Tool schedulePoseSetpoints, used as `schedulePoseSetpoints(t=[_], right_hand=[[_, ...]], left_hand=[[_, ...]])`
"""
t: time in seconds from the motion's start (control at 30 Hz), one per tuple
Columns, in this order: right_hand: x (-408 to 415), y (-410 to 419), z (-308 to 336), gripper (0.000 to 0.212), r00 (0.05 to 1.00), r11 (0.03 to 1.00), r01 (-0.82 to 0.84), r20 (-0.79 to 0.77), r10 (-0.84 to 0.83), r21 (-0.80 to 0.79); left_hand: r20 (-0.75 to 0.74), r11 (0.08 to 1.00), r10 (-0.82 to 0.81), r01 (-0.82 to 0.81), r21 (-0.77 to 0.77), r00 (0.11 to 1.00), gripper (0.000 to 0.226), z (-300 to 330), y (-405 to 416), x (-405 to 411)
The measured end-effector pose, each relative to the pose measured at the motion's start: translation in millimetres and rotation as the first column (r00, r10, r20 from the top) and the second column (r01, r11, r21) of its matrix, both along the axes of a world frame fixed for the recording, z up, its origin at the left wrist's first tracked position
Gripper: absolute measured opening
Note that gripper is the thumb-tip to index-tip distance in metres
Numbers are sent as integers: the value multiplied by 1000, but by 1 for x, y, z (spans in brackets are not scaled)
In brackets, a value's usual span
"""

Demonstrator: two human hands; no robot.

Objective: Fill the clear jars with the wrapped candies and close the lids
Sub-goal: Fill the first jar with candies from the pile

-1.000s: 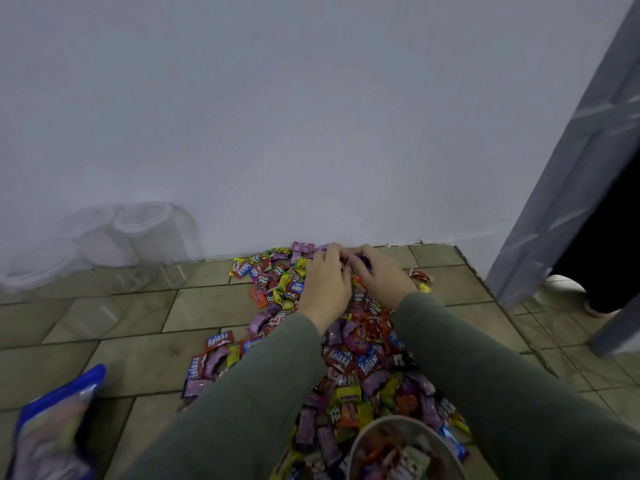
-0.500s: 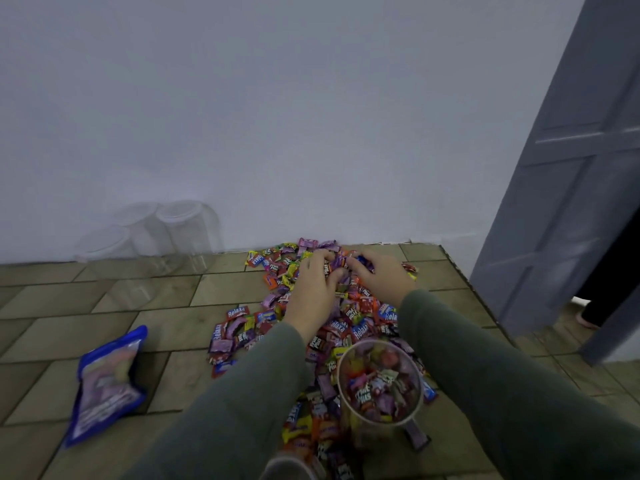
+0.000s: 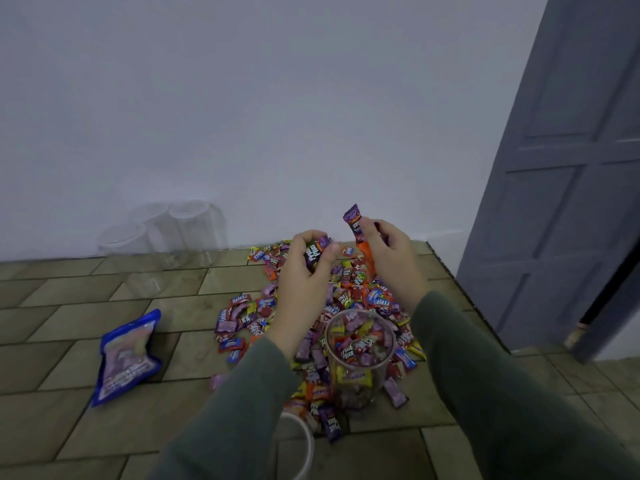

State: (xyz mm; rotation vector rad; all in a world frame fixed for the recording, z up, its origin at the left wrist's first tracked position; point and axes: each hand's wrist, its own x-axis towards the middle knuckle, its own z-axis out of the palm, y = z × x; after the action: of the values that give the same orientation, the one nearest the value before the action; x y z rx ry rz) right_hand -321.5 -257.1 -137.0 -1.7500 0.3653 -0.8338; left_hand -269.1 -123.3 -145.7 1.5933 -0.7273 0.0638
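Note:
A heap of wrapped candies in purple, red, yellow and orange lies on the tiled floor against the wall. An open clear jar, well filled with candies, stands in the near part of the heap. My left hand is raised over the heap, shut on a handful of candies, a purple and green wrapper showing. My right hand is lifted beside it, shut on several candies, with a purple one and an orange one sticking out. A white lid lies near my left sleeve.
Three empty clear jars stand by the wall at the left. A blue candy bag lies flat on the tiles at the left. A grey door stands open at the right. The white wall runs behind the heap.
Both hands were flat on the far end of the heap, gathering. They have closed on candies and lifted off the pile. The view has tilted down, showing the filled jar.

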Motion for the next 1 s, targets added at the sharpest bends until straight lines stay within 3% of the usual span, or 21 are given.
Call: schedulePoseSetpoints(t=[0.13, 0.4, 0.6, 1.0], right_hand=[[-22, 28, -10, 49, 996, 982, 16, 79, -32, 188], [-41, 51, -21, 40, 985, 915, 86, 106, -138, 395], [-40, 51, -25, 39, 980, 898, 124, 92, -178, 421], [-39, 50, -27, 40, 980, 873, 120, 82, -179, 473]], left_hand=[[-31, 998, -1, -1, -70, 1000, 15, -4, 8, -29], [-96, 998, -14, 8, -57, 995, 21, -20, 8, -48], [-112, 997, 0, -8, -70, 994, 12, -21, 5, -52], [-146, 987, -33, 9, -160, 989, 24, -25, 4, -53]])
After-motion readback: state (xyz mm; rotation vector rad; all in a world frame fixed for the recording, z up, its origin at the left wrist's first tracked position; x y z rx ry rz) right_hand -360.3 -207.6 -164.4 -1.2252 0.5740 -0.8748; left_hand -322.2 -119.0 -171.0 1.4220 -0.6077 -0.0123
